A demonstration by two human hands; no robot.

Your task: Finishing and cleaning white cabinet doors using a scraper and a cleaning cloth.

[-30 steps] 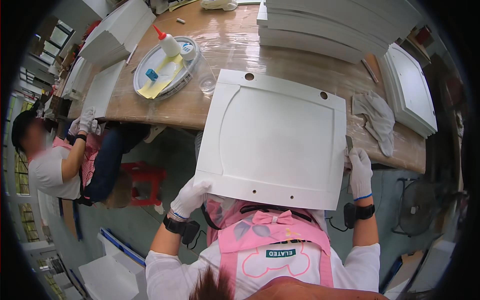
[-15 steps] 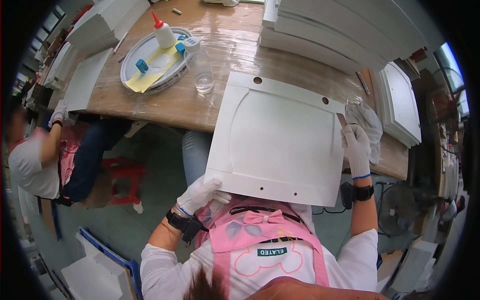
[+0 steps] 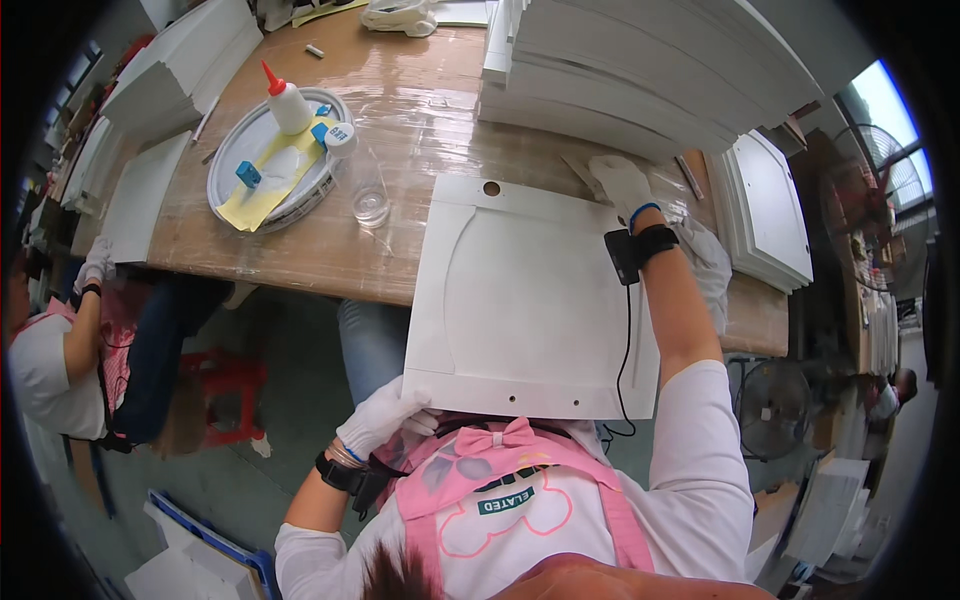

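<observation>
A white panel (image 3: pixel 540 300) with a curved groove and small holes lies across my lap, its far part over the table edge. My left hand (image 3: pixel 385 418), in a white glove, is closed on the panel's near left corner. Beyond the panel's far edge, my gloved right hand (image 3: pixel 620 187) is low over the table, closed on a thin flat blade-like strip (image 3: pixel 580 178). My right forearm and a black cable hide part of the panel's right side. A crumpled whitish cloth (image 3: pixel 705 270) lies just right of that forearm.
On the wrapped table (image 3: pixel 440 80) stand a white lid (image 3: pixel 222 185), a glue bottle (image 3: pixel 290 108) with a red tip and a clear bottle (image 3: pixel 368 195). White panels are stacked far right (image 3: pixel 640 80) and far left (image 3: pixel 180 75). Another person (image 3: pixel 60 360) sits at left.
My right hand has moved from the panel's right edge forward and left, onto the table beyond it, carrying the strip. My left hand stays at the panel's corner. The view has shifted slightly.
</observation>
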